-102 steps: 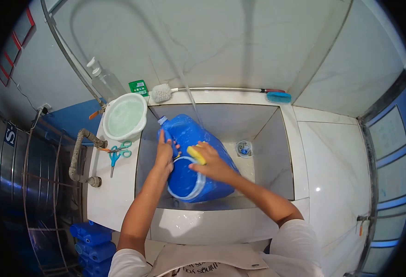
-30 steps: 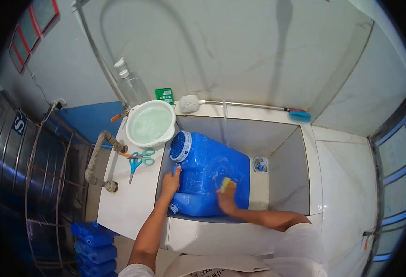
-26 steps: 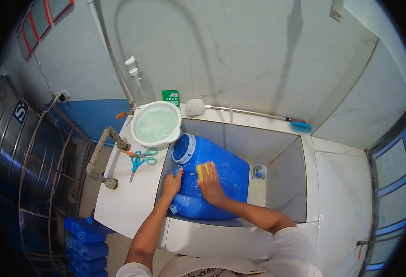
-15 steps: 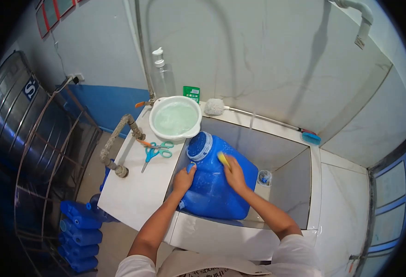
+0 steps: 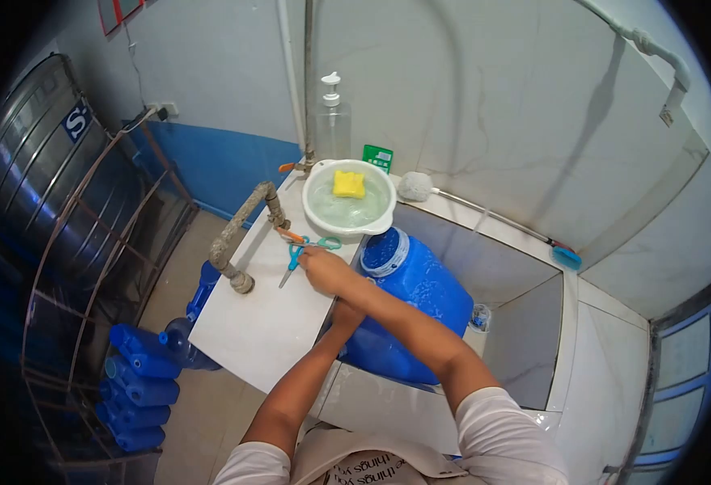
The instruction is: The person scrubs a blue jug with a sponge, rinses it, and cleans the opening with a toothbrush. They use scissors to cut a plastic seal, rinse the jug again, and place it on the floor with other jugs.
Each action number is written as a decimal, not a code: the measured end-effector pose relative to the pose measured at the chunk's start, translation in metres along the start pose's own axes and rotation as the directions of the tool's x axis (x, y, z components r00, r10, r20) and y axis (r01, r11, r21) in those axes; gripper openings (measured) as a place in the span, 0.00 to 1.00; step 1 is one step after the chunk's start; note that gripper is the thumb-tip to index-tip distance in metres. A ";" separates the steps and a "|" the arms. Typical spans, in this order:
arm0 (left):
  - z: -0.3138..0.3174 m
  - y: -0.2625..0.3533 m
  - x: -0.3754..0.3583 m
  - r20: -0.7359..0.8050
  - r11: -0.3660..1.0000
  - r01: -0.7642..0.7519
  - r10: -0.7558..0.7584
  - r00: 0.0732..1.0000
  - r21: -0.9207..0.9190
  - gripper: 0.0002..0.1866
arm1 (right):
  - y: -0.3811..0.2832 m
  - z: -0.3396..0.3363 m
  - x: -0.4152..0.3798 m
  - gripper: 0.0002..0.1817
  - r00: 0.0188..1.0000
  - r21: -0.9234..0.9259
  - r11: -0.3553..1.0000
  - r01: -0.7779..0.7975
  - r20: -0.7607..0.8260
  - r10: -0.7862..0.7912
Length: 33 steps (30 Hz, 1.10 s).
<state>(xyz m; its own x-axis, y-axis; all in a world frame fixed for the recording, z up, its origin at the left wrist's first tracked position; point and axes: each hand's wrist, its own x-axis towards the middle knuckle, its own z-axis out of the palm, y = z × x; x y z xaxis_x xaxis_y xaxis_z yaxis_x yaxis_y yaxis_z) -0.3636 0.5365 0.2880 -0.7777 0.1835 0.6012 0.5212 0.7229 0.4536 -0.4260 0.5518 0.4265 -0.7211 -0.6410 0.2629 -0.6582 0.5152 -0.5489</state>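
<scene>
A big blue jug lies on its side in the sink, wide mouth toward the white basin. My left hand is on the jug's near left side, partly hidden under my right forearm. My right hand reaches across to the counter and touches the teal-handled scissors; whether it grips them is unclear. The yellow sponge floats in the basin's water, in no hand.
A pump bottle and a long-handled brush stand behind the basin. A pipe rises at the white counter's left edge. Blue containers lie on the floor beside a steel tank.
My right hand stopped rubbing the jug and let the sponge go; it now lies in the basin. That hand moved left to the scissors. The view swung left.
</scene>
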 end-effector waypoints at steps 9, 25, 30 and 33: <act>-0.028 0.024 0.032 0.431 0.733 0.677 -0.590 0.683 -0.069 0.33 | 0.131 -0.171 -0.109 0.10 0.714 0.493 0.619 -0.611 0.005 0.700; -0.010 0.143 0.159 0.620 0.967 -0.183 0.254 0.742 -0.176 0.24 | 0.197 -0.220 -0.108 0.08 0.626 -0.107 0.687 -0.719 -0.529 0.573; -0.018 0.246 0.139 0.599 0.804 -0.464 0.589 0.542 -0.371 0.23 | 0.086 -0.246 -0.211 0.09 0.425 0.127 0.616 -0.777 -0.616 0.663; -0.025 0.298 0.099 0.641 0.757 -0.596 0.602 0.477 -0.268 0.22 | -0.005 -0.244 -0.333 0.11 0.374 0.173 0.610 -0.773 -0.652 0.659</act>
<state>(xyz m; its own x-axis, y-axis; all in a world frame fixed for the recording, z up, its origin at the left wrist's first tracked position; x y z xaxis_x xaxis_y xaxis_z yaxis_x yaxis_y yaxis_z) -0.2760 0.7535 0.4990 -0.2823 0.9494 0.1379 0.9521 0.2596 0.1617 -0.2354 0.9013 0.5352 -0.8448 0.4706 0.2545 0.1930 0.7117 -0.6754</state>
